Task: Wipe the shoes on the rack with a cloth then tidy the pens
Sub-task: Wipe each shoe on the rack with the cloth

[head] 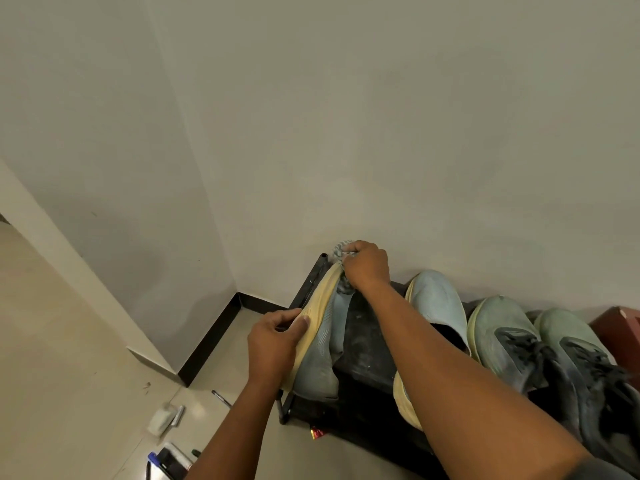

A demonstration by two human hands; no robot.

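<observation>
A black shoe rack (363, 344) stands against the wall. My left hand (275, 337) grips the yellow sole of a pale blue slip-on shoe (320, 344), tilted on its side at the rack's left end. At that shoe's toe, my right hand (367, 265) is closed on a bunched grey-white cloth (341, 249) and presses it there. The matching blue shoe (436, 303) lies to the right, partly under my right forearm. Pens and markers (157, 460) lie on the floor at the bottom left, and one dark pen (221, 398) lies near the rack's leg.
A pair of green sneakers with black laces (519, 344) fills the rack's right half. A dark red box (620, 330) sits at the far right. On the floor are a small white object (161, 419) and a red wrapper (317, 434). The wall corner has a black skirting (211, 337).
</observation>
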